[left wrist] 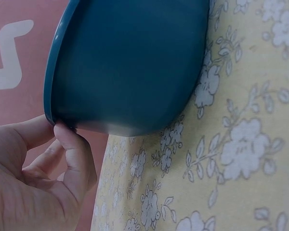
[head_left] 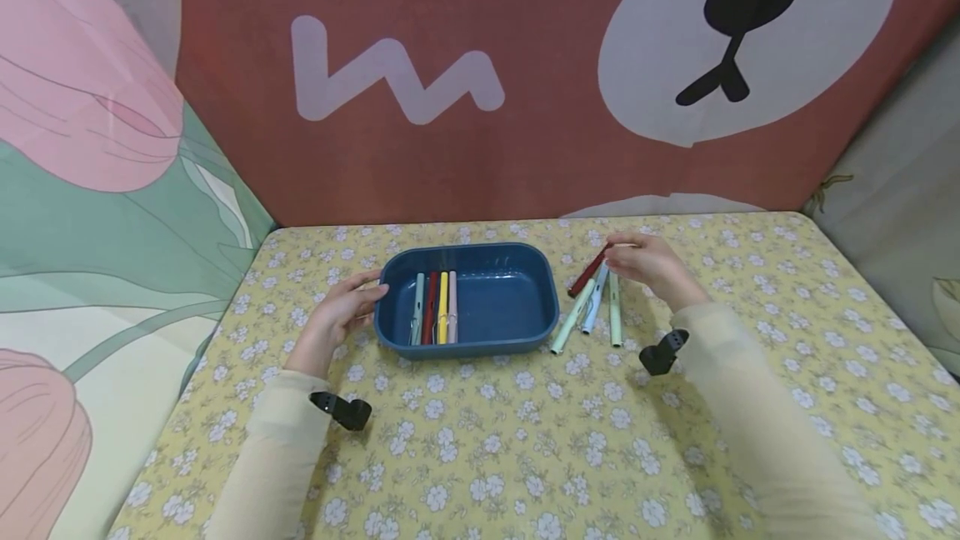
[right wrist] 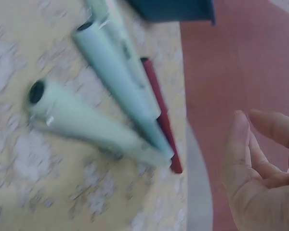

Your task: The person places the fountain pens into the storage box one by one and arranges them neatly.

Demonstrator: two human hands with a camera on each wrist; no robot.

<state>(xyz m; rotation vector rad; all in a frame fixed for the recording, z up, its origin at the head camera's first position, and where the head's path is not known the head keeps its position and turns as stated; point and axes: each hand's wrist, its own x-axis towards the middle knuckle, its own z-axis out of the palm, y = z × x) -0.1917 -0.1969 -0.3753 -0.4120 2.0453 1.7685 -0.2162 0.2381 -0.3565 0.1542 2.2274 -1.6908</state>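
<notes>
A dark blue tray [head_left: 495, 307] stands on the table, its left rim between the thumb and fingers of my left hand [head_left: 347, 307]. In the left wrist view, the thumb and a finger of this hand [left wrist: 43, 173] pinch the tray's edge [left wrist: 49, 91]. Inside its left half lie a grey-green pen [head_left: 417, 311], a dark red pen [head_left: 430, 311], a yellow pen [head_left: 442, 307] and a pink pen [head_left: 452, 307], side by side. My right hand [head_left: 648, 265] hovers by the loose pens, fingers bent and a small gap before the thumb; the right wrist view shows nothing held.
Right of the tray lie a dark red pen [head_left: 587, 273], a pale green pen [head_left: 573, 317], a light blue pen [head_left: 595, 302] and another green pen [head_left: 615, 311], bunched at their far ends. A flowered yellow cloth [head_left: 480, 457] covers the table; a red printed backdrop [head_left: 420, 165] rises behind.
</notes>
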